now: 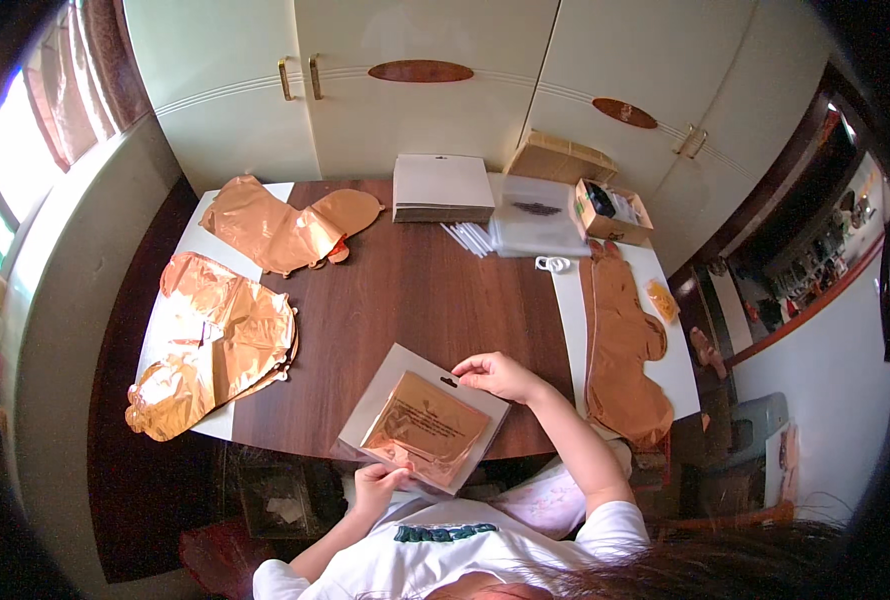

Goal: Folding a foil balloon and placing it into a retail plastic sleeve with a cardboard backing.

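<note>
Head view: both hands are at one clear packet (430,430), which has a pale card with a hanging slot and folded copper foil inside. It lies slanted at the middle of the near edge of the counter (405,280), and its lower corner reaches beyond this edge. The left grip (375,488) is narrow, with the thumb holding the packet's lower border. The right grip (505,378) has bent fingers at the upper border, beside the slot; if they really pinch, I cannot tell.

Toward the left edge lie two piles of copper foil shapes, one foil pile at the far-left corner (285,235) and one at the near-left corner (215,345). Along the right edge a long copper foil piece (620,350) lies flat. By the far edge are a stack of pale cards (443,188), white sticks (470,238) and clear bags (540,225).

To handle the packet well, in my judgement, both hands should hold only the borders, so that the thin foil does not get creased. The card is better supported from both sides, because the overhanging corner may bend. Pulling at the slot seems risky; it could tear.
</note>
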`<action>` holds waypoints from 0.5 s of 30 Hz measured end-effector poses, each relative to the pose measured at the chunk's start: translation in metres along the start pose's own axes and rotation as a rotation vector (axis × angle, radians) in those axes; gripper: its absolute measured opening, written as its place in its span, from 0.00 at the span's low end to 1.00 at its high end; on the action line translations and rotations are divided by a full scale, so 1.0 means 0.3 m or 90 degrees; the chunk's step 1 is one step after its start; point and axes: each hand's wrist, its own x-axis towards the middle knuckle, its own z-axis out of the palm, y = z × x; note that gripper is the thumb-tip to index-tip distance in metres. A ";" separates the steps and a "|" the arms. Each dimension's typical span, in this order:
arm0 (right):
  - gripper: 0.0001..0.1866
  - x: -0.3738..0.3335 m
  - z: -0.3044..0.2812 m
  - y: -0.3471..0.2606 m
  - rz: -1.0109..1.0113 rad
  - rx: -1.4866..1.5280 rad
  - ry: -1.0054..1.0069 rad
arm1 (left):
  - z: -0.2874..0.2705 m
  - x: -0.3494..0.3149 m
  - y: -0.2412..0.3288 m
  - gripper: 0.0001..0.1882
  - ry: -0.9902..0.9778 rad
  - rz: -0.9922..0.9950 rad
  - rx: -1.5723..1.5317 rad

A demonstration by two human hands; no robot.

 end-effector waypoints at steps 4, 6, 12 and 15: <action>0.13 0.004 0.005 0.008 -0.003 -0.043 0.000 | 0.000 -0.001 -0.004 0.06 -0.004 -0.004 -0.002; 0.13 0.012 0.001 0.019 -0.022 -0.057 0.007 | 0.001 0.002 -0.015 0.06 -0.018 0.002 -0.075; 0.12 0.013 0.023 -0.007 -0.123 -0.371 0.194 | 0.029 -0.014 0.028 0.10 -0.110 -0.051 -0.159; 0.13 -0.014 0.082 -0.018 -0.283 -0.539 0.265 | 0.048 -0.019 0.040 0.14 -0.134 -0.071 -0.112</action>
